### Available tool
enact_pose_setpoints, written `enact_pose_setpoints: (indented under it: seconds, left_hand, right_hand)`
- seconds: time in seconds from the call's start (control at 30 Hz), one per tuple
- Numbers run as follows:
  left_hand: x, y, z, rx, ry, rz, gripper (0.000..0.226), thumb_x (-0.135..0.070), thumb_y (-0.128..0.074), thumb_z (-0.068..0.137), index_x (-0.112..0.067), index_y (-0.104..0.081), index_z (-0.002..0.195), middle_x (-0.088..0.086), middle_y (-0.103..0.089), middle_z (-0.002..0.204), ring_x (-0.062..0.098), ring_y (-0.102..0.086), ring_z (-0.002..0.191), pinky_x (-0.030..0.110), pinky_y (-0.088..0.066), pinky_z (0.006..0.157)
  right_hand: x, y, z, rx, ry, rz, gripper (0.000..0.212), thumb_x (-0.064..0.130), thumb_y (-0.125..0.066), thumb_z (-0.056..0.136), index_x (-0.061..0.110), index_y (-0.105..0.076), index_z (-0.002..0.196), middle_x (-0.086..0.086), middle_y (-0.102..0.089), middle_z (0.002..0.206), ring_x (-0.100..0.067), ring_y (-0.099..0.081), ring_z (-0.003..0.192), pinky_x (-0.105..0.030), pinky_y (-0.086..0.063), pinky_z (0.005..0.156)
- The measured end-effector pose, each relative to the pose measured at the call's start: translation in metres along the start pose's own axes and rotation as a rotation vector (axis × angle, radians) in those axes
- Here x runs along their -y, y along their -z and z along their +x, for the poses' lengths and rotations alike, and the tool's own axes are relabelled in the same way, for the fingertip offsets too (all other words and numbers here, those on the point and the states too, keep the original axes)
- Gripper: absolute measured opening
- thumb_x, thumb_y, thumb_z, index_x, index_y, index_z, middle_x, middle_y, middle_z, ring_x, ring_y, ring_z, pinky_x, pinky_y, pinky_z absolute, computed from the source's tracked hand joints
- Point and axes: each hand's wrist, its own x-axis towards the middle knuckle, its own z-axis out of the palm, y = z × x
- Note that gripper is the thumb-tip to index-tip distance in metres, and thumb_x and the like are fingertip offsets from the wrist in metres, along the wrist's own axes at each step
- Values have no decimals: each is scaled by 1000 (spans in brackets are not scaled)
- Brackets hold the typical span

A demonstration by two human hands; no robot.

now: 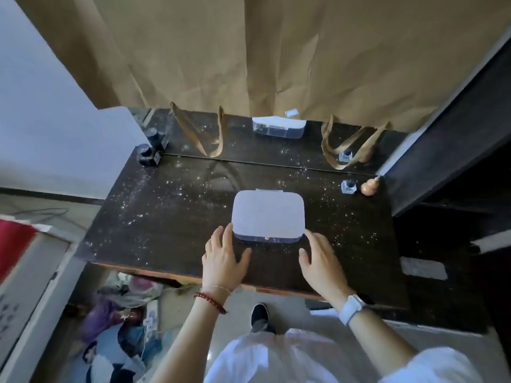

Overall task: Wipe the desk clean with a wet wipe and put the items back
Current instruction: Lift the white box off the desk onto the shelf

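A dark desk [166, 217] speckled with white crumbs fills the middle of the head view. On it stands a clear plastic box with a white lid [267, 212]. My left hand [225, 257] lies at the box's near left corner, fingers straight, fingertips touching its edge. My right hand [320, 261] lies at the near right corner, fingers spread and touching the box's side. Neither hand grips anything. No wet wipe is in view.
A small clear ink bottle [348, 187] and a tan gourd-shaped figure [369, 187] stand at the desk's back right. A black object [148, 157] sits at the back left. A mirror behind, covered by brown paper [276, 51], reflects the desk. Clutter [124, 322] lies on the floor.
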Motion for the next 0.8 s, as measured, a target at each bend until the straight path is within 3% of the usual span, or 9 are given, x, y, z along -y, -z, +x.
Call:
enact_pose_setpoints:
  seconds: [0.1,0.17,0.3,0.4,0.6,0.7,0.8]
  left_hand:
    - [2,-6,37,47,102,-26,85,-50,-54,82,-14,-9,144,11,-16,151,32,-20,136,51,-29,104]
    - [0,-11,59,109,178,-62,93,-54,-56,80,-11,-5,144,11,-19,150,33,-22,134,51,-28,104]
    - [-5,-23,80,132,255,-199,74,-45,-66,74,-8,-35,130,15,-44,132,33,-38,121,48,-37,98]
    - [-8,-26,80,109,255,-295,69,-37,-70,73,-7,-39,126,16,-45,126,33,-38,117,45,-38,96]
    - [-33,-22,75,-12,23,-357,74,-23,-76,70,-3,-36,129,15,-43,126,29,-34,118,32,-25,100]
    - [-66,-26,75,28,-123,-360,75,-23,-76,69,-4,-36,130,13,-43,127,28,-34,118,31,-26,100]
    - [-109,-42,66,94,-264,-368,77,-24,-76,69,-5,-35,131,13,-42,129,27,-34,119,36,-29,102]
  right_hand:
    - [6,-9,28,-1,-190,106,57,23,-46,94,5,-21,142,-16,-31,144,-27,-36,131,-32,-35,104]
    - [9,-16,45,38,-280,154,57,25,-46,94,3,-21,141,-19,-34,141,-29,-42,126,-32,-38,100]
    - [9,-28,66,26,-404,239,44,20,-53,90,1,-40,126,-23,-47,121,-34,-48,112,-37,-41,92]
    - [8,-33,70,-4,-455,270,41,18,-57,87,-3,-45,120,-23,-48,119,-32,-42,114,-37,-38,94]
    - [-4,-21,47,-127,-448,412,41,14,-60,86,2,-43,122,-15,-46,116,-23,-48,108,-27,-43,85]
    - [-21,-3,27,-278,-468,498,41,15,-58,88,6,-41,124,-9,-43,117,-20,-53,104,-30,-50,85]
    - [-40,21,4,-499,-500,465,40,13,-50,91,3,-38,128,-6,-41,115,-14,-49,99,-12,-43,75]
